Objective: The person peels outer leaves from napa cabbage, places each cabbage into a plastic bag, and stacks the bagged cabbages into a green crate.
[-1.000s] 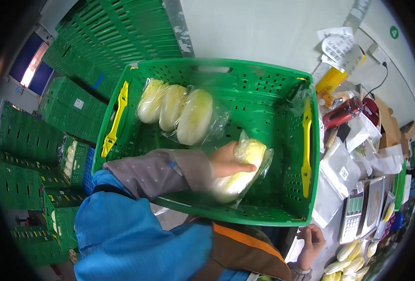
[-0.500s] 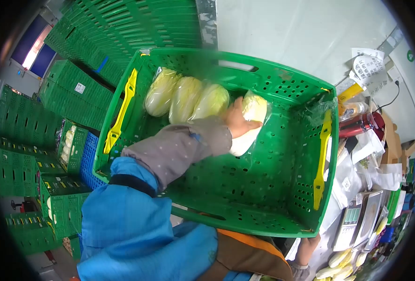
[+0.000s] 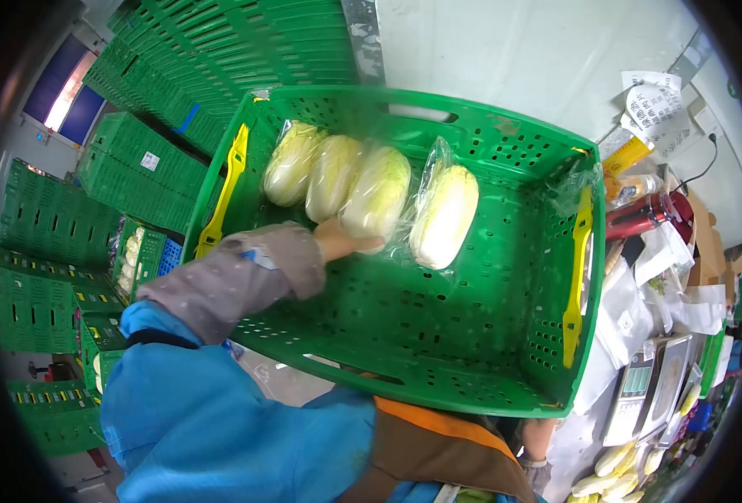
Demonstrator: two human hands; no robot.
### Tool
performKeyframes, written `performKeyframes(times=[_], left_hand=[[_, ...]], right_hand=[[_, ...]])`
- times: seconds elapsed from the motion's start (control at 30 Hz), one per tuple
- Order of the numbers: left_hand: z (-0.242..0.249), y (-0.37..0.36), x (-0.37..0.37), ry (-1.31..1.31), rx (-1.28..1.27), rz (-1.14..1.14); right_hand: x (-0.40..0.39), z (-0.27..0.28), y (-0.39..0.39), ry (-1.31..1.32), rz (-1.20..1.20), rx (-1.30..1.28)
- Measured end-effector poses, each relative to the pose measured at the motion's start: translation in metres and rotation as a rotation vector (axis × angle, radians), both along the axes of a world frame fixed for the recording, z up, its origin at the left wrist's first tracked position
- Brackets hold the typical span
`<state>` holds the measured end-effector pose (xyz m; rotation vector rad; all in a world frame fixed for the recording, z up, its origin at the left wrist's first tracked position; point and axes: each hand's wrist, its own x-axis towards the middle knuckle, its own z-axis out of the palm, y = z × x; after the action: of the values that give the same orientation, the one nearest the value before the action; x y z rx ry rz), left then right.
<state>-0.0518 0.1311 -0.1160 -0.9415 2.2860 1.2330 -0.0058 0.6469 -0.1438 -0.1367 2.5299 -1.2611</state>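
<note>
A large green plastic crate (image 3: 488, 352) lies before me with a row of napa cabbages in clear plastic wrap along its far left part. My left hand (image 3: 344, 241) is at the near end of the third napa cabbage (image 3: 377, 189) from the left, thumb at its base and the other fingers partly hidden beside it. To the right, a fourth napa cabbage (image 3: 446, 218) lies tilted, loose film at its upper left. Only part of my right hand (image 3: 538, 436) shows below the crate's near right corner; its fingers are hidden.
Yellow handles (image 3: 578, 277) sit at both crate ends. Stacked green crates (image 3: 140, 159) stand on the left. On the right are a scale (image 3: 639, 386), a red flask (image 3: 639, 216) and several unwrapped pale yellow vegetables (image 3: 614, 474). A white wall (image 3: 522, 59) rises behind.
My left hand has let go of the fourth cabbage and moved left to the base of the third. The fourth cabbage now lies uncovered by the hand. The view has shifted slightly.
</note>
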Motion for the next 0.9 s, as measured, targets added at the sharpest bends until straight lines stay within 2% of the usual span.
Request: performKeyframes(times=[0.03, 0.07, 0.13, 0.23, 0.3, 0.33, 0.37, 0.43, 0.5, 0.57, 0.67, 0.73, 0.77, 0.8, 0.83, 0.9], left_hand=[[-0.012, 0.006, -0.004, 0.166, -0.009, 0.049], [-0.040, 0.003, -0.008, 0.174, -0.007, 0.047], [-0.099, -0.004, -0.021, 0.341, -0.110, 0.227], [-0.105, -0.006, -0.031, 0.416, -0.165, 0.283], [-0.071, 0.000, -0.032, 0.375, -0.124, 0.300], [-0.054, 0.004, -0.032, 0.325, -0.078, 0.316], [-0.045, 0.004, -0.032, 0.348, -0.084, 0.311], [-0.025, -0.001, -0.029, 0.204, 0.084, 0.414], [0.014, 0.007, -0.016, 0.185, 0.401, 0.483], [0.067, 0.022, 0.005, 0.315, 0.621, 0.574], [0.121, 0.026, 0.032, 0.636, 0.662, 0.415], [0.170, 0.068, 0.042, 0.752, 0.736, 0.318], [0.193, 0.103, 0.043, 0.877, 0.726, 0.183], [0.205, 0.136, 0.039, 0.996, 0.717, 0.040], [0.205, 0.167, 0.032, 1.000, 0.743, 0.000], [0.199, 0.240, 0.018, 1.021, 0.615, -0.338]], right_hand=[[0.000, -0.002, 0.001, 0.008, -0.001, 0.002], [0.000, -0.004, 0.002, -0.006, -0.022, -0.047], [-0.001, 0.001, -0.007, -0.011, -0.047, -0.099], [0.004, 0.016, -0.027, 0.112, -0.081, -0.160], [0.008, 0.015, -0.023, -0.115, -0.028, -0.170], [0.010, 0.018, -0.021, -0.053, 0.031, -0.062], [0.014, 0.019, -0.021, -0.147, -0.083, -0.144], [0.018, 0.021, -0.009, -0.163, -0.097, -0.227], [0.026, 0.013, 0.014, -0.115, -0.094, -0.230], [0.037, 0.007, 0.035, -0.078, -0.084, -0.179], [0.057, -0.002, 0.062, -0.104, -0.183, -0.289], [0.063, -0.001, 0.081, -0.196, -0.258, -0.427], [0.063, 0.000, 0.091, -0.216, -0.266, -0.507], [0.061, 0.008, 0.097, -0.178, -0.263, -0.563], [0.057, 0.021, 0.104, -0.139, -0.271, -0.615], [0.048, 0.050, 0.125, -0.044, -0.210, -0.858]])
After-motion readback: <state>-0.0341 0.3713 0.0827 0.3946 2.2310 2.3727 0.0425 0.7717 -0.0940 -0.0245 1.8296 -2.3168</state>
